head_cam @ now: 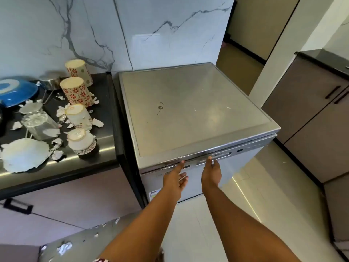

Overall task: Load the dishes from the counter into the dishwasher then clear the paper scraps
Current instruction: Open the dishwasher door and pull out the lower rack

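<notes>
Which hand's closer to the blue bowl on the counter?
Left. The left hand is at the dishwasher door, right of the blue bowl; the right hand is farther right along it.

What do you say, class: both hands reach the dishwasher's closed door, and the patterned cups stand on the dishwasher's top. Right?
Wrong place: the head view shows the patterned cups on the counter beside the dishwasher. Left hand and right hand do reach its closed door.

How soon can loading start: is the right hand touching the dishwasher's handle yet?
Cannot tell. In the head view the right hand reaches toward the handle, its fingertips ending at the recess, but the steep angle from above hides any gap.
</notes>
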Demonstrator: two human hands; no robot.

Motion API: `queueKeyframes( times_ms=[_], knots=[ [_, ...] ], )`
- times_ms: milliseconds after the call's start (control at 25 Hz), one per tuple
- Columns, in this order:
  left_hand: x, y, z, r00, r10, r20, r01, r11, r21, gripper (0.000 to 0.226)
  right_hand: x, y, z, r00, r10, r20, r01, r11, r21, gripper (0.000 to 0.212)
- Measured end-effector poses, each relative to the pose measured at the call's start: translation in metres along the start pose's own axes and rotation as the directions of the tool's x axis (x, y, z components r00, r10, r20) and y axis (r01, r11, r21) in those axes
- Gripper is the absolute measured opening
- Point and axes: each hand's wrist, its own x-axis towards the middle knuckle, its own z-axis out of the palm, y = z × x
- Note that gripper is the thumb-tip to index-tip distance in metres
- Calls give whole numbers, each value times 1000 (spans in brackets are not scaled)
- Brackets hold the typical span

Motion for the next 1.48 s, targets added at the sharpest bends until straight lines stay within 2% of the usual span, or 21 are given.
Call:
queueKeyframes(
  times_ms=[120,240,400,520,640,760,880,1000,1080,1200,1280,1320,1360,1400,1440,1480],
  knots=[
    [16,-1,21,993,-35,111,56,980,-190,26,30,-10,8,987,155,-47,-140,963,232,55],
    [23,-9,46,986,-61,152,102,956,-274,21,56,-16,5,959,284,26,-259,828,497,46],
    [26,-16,76,988,-28,154,92,899,-427,21,74,-16,-7,930,338,146,-346,663,664,33],
    [29,-15,93,994,59,90,-1,842,-539,13,92,-20,-21,931,304,204,-351,580,735,42],
    [29,-20,112,989,145,-1,-107,726,-680,10,115,-18,-39,913,302,275,-404,567,717,49],
    [31,-32,130,969,207,-135,-239,649,-722,30,132,-9,-61,871,234,432,-480,594,646,39],
    [36,-37,136,943,237,-234,-333,642,-691,44,141,-7,-70,832,183,524,-510,626,590,39],
    [35,-44,132,942,218,-257,-334,705,-626,37,141,2,-70,832,154,533,-490,653,577,44],
    [35,-59,132,931,199,-304,-351,713,-607,35,138,14,-77,834,155,529,-486,660,573,47],
    [31,-90,125,909,217,-357,-401,688,-604,54,129,40,-94,833,146,533,-472,691,548,48],
    [21,-112,117,881,248,-402,-438,748,-499,69,123,57,-115,827,150,541,-475,702,531,49],
    [8,-120,112,856,264,-444,-445,814,-374,82,116,64,-126,839,168,518,-459,730,506,51],
    [-4,-127,107,810,260,-525,-407,895,-185,99,110,72,-135,880,185,438,-390,807,444,58],
    [-16,-133,98,723,293,-625,-311,947,84,120,101,80,-144,945,175,276,-255,922,290,71],
    [-22,-137,94,597,444,-669,-188,887,421,137,101,84,-154,994,71,87,-75,996,46,90],
    [-26,-142,86,477,668,-571,-85,681,727,142,98,88,-162,992,-123,-30,115,975,-188,103]
  ],
)
